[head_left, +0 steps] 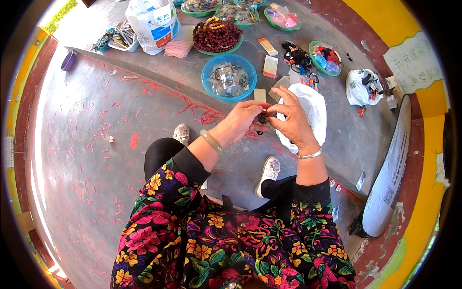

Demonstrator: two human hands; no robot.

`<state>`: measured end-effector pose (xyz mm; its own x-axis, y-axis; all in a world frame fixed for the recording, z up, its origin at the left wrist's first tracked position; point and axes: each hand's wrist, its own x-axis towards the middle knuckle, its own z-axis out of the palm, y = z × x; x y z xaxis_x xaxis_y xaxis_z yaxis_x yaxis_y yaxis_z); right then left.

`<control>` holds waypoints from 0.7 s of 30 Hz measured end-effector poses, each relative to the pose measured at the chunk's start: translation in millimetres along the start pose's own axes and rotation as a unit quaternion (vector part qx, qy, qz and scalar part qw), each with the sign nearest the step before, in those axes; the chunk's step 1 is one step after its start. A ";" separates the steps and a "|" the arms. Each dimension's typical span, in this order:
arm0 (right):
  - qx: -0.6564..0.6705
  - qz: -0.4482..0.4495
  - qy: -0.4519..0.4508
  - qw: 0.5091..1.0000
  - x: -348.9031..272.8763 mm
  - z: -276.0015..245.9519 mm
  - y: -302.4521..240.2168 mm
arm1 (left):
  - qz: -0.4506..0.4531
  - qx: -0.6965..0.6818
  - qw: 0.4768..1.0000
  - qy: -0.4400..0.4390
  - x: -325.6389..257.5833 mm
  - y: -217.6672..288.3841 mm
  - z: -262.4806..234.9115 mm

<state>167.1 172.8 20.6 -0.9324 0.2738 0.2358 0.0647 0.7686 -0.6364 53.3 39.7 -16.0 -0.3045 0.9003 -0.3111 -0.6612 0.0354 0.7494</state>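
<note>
Bowl (pixel 228 98) of small clear packets (pixel 230 79) sits beyond a pinched dark piece (pixel 262 118)

At the far left a purple basin (pixel 69 60) rests on the grey floor (pixel 120 164); its contents cannot be made out. Next comes a white tray (pixel 129 47) heaped with dark and metallic pieces (pixel 120 35), then an upright white carrier bag (pixel 149 26) with blue and red print. To the right, a green tray (pixel 220 52) bears coiled strings of dark red beads (pixel 217 39) with yellow ones on top. The bowl, blue and round, stands nearer the person. Farther back, another green tray (pixel 285 29) holds pink packaged goods (pixel 285 18). An open white bag (pixel 315 111) lies just beside the right hand (pixel 294 123), its inside partly hidden. Beyond it, a green-rimmed tray (pixel 330 73) carries red, black and blue items (pixel 328 58), and at the far right a white sack (pixel 355 91) has dark things showing at its mouth.

The left hand's (pixel 240 120) thumb and forefinger come together on the dark piece, which lies between the two hands. The right thumb and forefinger close on it from the other side; the remaining right fingers (pixel 286 94) are raised and spread.

The left hand slants forward and rightward, back upward, below a pale bangle (pixel 211 142). The right forearm stands nearly straight, its hand bent leftward above a silver bangle (pixel 309 154).
</note>
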 end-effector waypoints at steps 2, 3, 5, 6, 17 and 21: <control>0.006 0.000 -0.010 1.000 -0.7 -0.1 1.2 | -0.005 0.021 1.000 -0.002 -0.4 0.1 2.0; 0.009 -0.001 -0.015 1.000 -1.0 -0.1 2.1 | -0.008 0.038 0.999 -0.001 -1.4 1.5 4.0; 0.023 0.001 -0.019 1.000 -1.4 0.2 3.9 | -0.014 0.057 0.998 0.000 -3.1 3.8 7.1; 0.030 0.002 -0.020 0.999 -1.6 0.3 4.4 | -0.018 0.060 0.998 0.000 -3.6 4.5 8.2; 0.151 0.061 -0.050 0.985 -0.2 -0.8 6.9 | -0.047 0.040 0.998 -0.016 -3.3 3.0 2.4; 0.181 0.070 -0.063 0.979 -0.3 -1.2 7.0 | -0.033 0.048 0.998 -0.031 -5.9 3.9 4.6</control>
<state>168.2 178.8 17.0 -0.9613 0.2711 0.0494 0.0865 0.4669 -0.8801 55.6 36.6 -8.5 -0.2169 0.9199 -0.3268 -0.6091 0.1341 0.7817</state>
